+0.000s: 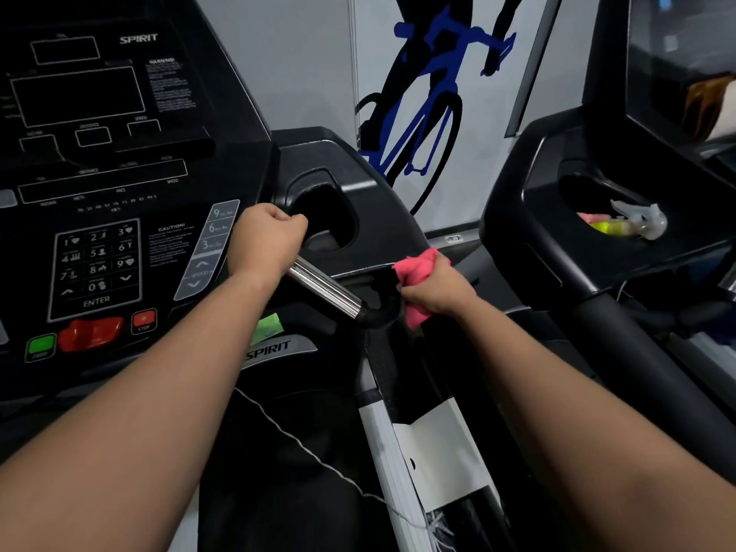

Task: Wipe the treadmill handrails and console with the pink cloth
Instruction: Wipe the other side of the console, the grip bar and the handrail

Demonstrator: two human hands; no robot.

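Bunched tight in right hand (436,286): pink cloth (416,282), crumpled, pressed against black bend of handrail beside console tray edge. Left hand (267,244) fisted around chrome grip bar (326,286), steadying. Best done wrapping cloth around rail, sliding along full length with firm pressure. Console keypad (95,264) further left.

Console (119,161) cut off at left and top edges; warning text too small to read. Left hand (267,245) covers upper end of chrome grip bar (326,290). Spray bottle (633,221) mostly hidden inside neighbouring machine's cup holder.
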